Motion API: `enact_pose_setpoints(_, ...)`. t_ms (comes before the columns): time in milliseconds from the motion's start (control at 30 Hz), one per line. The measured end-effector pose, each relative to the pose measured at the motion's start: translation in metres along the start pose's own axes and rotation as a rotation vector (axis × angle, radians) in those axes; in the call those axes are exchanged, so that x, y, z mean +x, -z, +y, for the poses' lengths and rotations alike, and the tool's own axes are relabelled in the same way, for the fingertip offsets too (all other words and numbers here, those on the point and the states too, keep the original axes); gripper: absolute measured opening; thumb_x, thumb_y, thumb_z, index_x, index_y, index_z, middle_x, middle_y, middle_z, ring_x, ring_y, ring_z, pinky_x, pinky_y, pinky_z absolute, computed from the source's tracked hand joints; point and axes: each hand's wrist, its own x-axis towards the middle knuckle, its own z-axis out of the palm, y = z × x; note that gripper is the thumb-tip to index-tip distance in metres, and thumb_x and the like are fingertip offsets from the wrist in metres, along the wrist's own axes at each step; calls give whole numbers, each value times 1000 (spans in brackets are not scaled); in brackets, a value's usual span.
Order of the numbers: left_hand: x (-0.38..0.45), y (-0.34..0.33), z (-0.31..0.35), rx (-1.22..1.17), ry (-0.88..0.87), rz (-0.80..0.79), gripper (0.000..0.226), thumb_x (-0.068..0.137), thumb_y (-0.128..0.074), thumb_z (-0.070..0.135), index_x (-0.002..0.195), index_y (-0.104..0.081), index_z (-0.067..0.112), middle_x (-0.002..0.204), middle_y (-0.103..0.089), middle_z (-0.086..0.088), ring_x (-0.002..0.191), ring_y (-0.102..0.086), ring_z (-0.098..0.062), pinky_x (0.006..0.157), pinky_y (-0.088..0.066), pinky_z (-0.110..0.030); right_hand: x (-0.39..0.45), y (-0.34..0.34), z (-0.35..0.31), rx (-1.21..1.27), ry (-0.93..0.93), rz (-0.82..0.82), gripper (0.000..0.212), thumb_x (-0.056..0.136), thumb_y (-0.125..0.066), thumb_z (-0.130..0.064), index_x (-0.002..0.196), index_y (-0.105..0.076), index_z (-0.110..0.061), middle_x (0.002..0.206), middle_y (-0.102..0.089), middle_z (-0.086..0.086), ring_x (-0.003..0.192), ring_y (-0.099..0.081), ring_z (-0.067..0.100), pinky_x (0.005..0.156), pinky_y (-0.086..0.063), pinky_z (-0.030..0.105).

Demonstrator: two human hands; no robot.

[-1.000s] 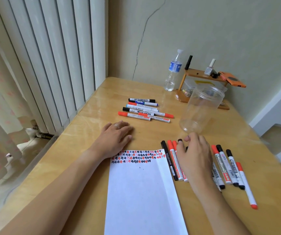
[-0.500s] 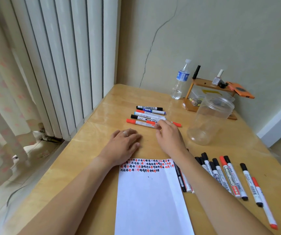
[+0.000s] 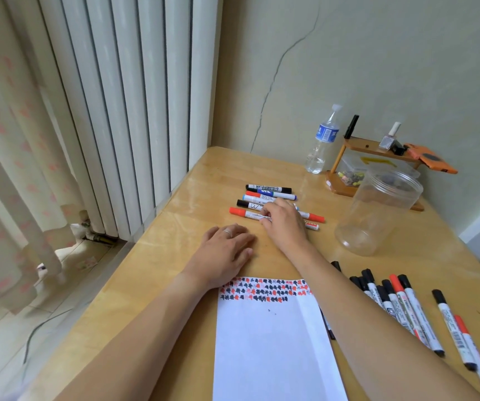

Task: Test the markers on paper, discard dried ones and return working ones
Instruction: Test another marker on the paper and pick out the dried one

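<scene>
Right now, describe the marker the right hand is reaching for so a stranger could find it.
Start at the clear plastic jar on the wooden table; left of it lies a small stack of markers. The right hand touches the nearest one, the red-capped marker. Its cap points left, and it lies closest to the paper.

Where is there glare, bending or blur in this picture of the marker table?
Head view: daylight from the left puts pale glare on the table near the radiator. The wide lens bows the radiator's fins and the curtain outward. The clear jar shows soft highlights. The right hand on the far markers and the left hand are sharp, and only the bottom-left corner smears.
</scene>
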Motion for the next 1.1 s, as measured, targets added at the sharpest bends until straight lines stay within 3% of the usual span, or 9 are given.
enact_pose_setpoints(200,0,1,2,-19,9,36,44,108,-37,41,148,-47,27,150,-50,5,141,-40,-14,119,-13,-35,-24,23,-15,118,6,92,9,87,-68,-3,95,-65,-3,103,-60,13,104,-57,32,90,-49,42)
enact_pose_setpoints(300,0,1,4,-122,31,144,45,106,-46,33,147,-40,16,135,-62,-6,124,-58,-25,109,-36,-40,-57,43,-27,199,-33,26,11,87,-62,-4,94,-54,-8,96,-55,7,85,-54,25,70,-43,39)
enact_pose_setpoints(400,-2,5,3,-206,10,238,63,103,-56,37,155,-27,16,139,-57,-9,118,-60,-27,96,-50,-44,-94,62,-36,264,-102,-57,16,87,-58,-8,96,-47,-14,83,-52,3,67,-46,22,57,-34,38)
enact_pose_setpoints(467,-2,8,6,-221,-134,202,64,102,-54,44,157,-27,25,141,-52,-3,120,-58,-23,97,-50,-44,-116,69,-37,268,-131,-58,18,87,-57,-11,101,-48,-18,84,-55,1,68,-50,22,56,-35,37)
enact_pose_setpoints(600,0,8,17,-175,-373,109,31,102,-57,39,127,-65,24,110,-65,6,103,-57,-15,84,-51,-41,-142,74,-29,250,-55,-6,8,96,-59,-29,103,-58,-26,87,-57,-9,73,-53,16,58,-41,36)
enact_pose_setpoints(700,-3,7,23,-194,-400,77,29,102,-56,40,117,-69,19,97,-63,7,93,-55,-13,78,-49,-34,-151,75,-24,72,13,-23,19,101,-49,-41,107,-62,-29,90,-62,-7,76,-57,22,62,-47,38)
enact_pose_setpoints(800,-7,11,27,-236,-401,11,39,103,-48,46,117,-70,16,96,-62,11,93,-54,-6,80,-45,-22,-157,72,-30,-83,77,60,25,100,-37,-40,98,-57,-25,84,-56,-7,65,-46,21,62,-39,34)
enact_pose_setpoints(1000,-10,12,31,-281,-329,-59,42,108,-36,41,90,-63,15,79,-55,7,77,-51,-9,70,-42,-28,-156,67,-33,-111,100,108,18,94,-67,-43,92,-61,-26,73,-55,-7,59,-53,21,53,-38,33)
enact_pose_setpoints(1100,-7,9,34,-226,-346,-49,45,108,-33,43,87,-60,14,75,-52,8,73,-46,-9,67,-39,-27,-157,66,-30,-66,94,45,20,100,-60,-46,97,-61,-26,74,-60,-5,63,-58,25,55,-33,32)
